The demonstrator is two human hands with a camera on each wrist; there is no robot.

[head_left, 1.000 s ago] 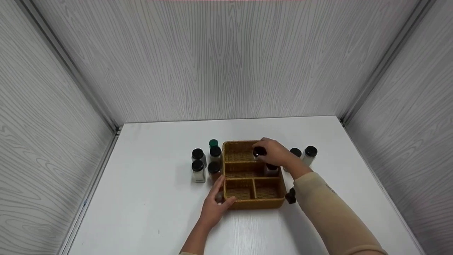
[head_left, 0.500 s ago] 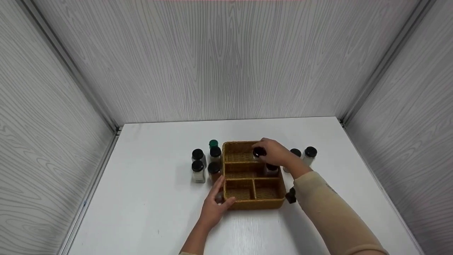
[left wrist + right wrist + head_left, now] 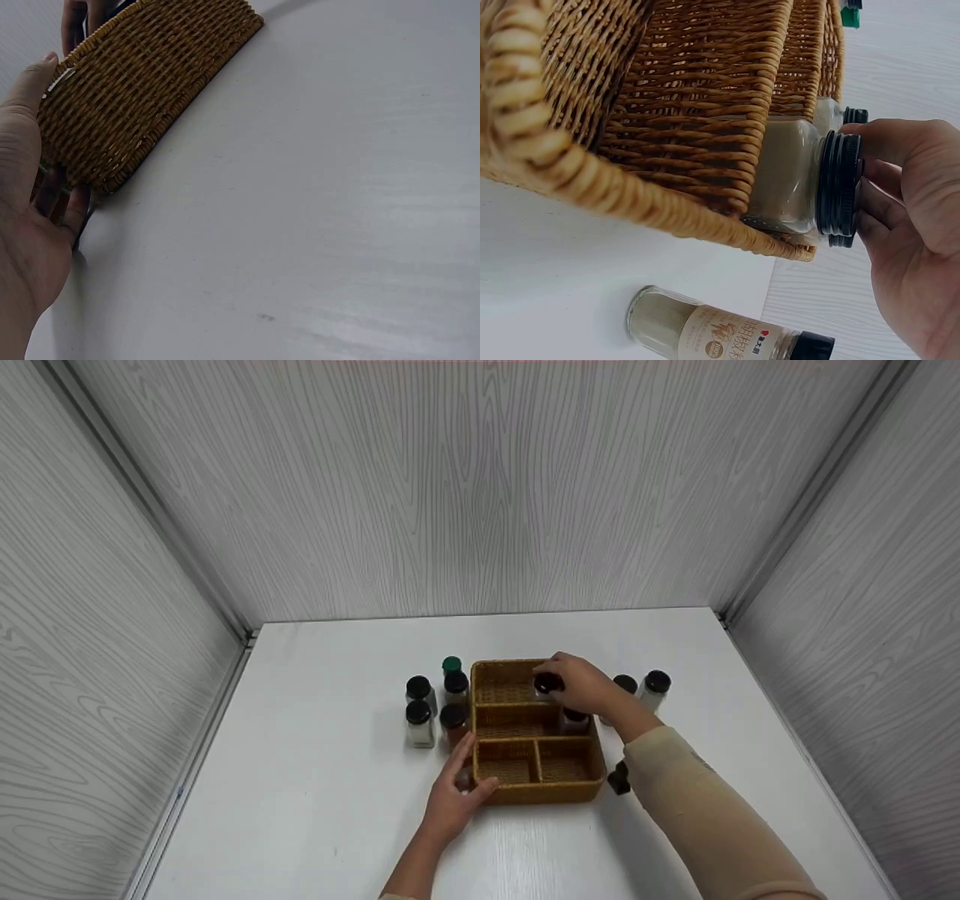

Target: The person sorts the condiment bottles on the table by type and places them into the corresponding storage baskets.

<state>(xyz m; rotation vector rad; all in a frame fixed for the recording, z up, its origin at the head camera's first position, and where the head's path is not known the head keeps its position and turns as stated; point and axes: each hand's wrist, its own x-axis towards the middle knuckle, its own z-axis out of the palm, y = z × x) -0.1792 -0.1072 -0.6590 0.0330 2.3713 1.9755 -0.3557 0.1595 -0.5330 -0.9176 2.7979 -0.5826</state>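
Note:
A brown woven basket (image 3: 547,793) with several compartments lies on the table. My left hand (image 3: 450,806) grips its near left corner; in the left wrist view the thumb lies at the rim and the fingers (image 3: 75,214) reach around the lower corner. My right hand (image 3: 585,684) pinches the black lid of a spice jar (image 3: 548,683) at the right of the back compartment. A second black-lidded jar (image 3: 784,176) stands in the middle compartment below my right wrist; in the right wrist view it partly hides the pinched jar (image 3: 827,114).
Left of the basket stand several jars, including a pale one (image 3: 420,729), a reddish-brown one (image 3: 454,721) and a green-capped one (image 3: 451,664). To its right are black-capped jars (image 3: 657,684), partly behind my right arm, and a dark item (image 3: 619,778) beside the sleeve.
Almost nothing differs. Both hands keep their places on the basket and the jar, and the view has shifted only slightly.

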